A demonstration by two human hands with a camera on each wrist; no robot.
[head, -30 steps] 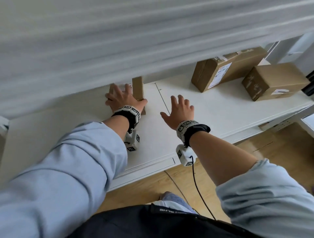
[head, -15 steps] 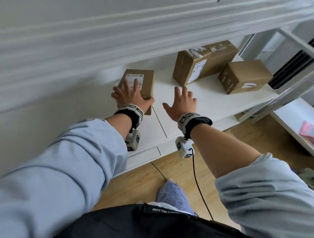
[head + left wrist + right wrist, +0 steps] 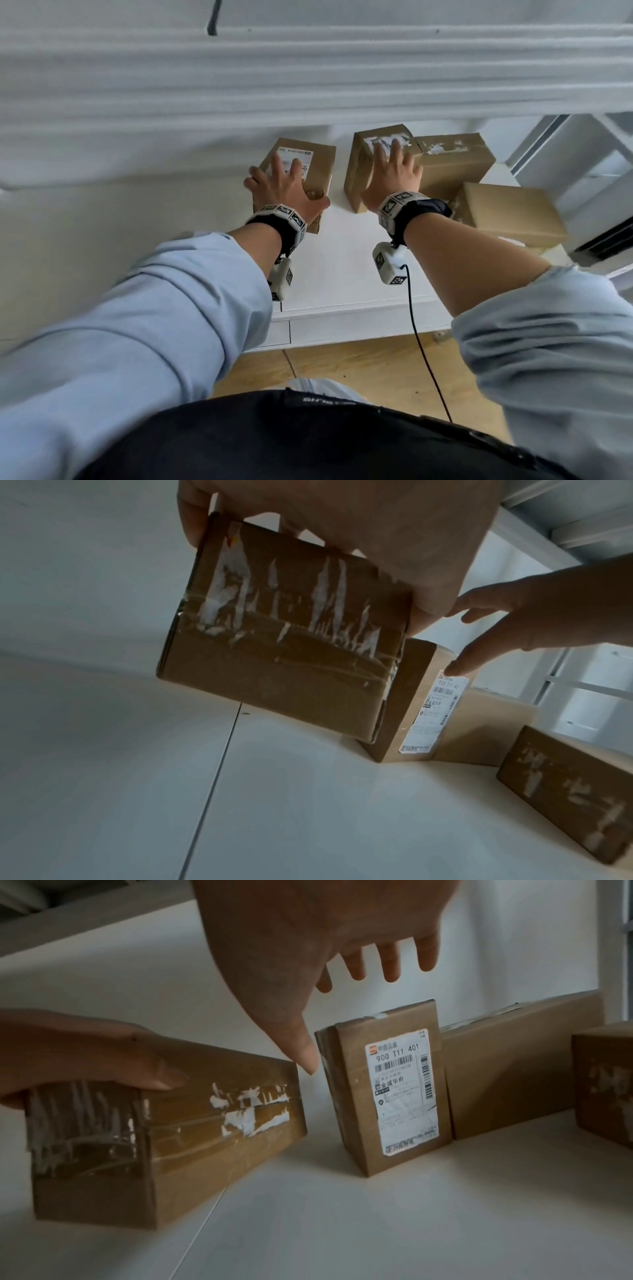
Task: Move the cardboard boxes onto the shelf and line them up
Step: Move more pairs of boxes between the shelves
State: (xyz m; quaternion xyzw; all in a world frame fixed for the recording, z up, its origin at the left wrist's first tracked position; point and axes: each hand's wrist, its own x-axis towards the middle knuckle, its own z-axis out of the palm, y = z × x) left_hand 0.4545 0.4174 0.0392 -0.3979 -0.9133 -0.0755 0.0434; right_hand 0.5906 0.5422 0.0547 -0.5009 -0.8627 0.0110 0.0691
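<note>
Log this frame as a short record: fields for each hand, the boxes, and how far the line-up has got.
left hand: grips the left box from above
right hand: open, fingers spread just above the upright labelled box; contact unclear
other boxes: long box right of the labelled one; front-right box nearer the shelf edge
surface: white shelf
line-up: unfinished, left box set apart and front-right box out of row

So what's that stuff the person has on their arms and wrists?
Both arms wear loose light-blue sleeves, pushed up below the elbow. Each wrist carries a black strap ringed with white blocks printed with black-and-white square codes. A small white camera box hangs under each wrist, coded too. A thin black cable runs down from the right one. The hands are bare.
</note>
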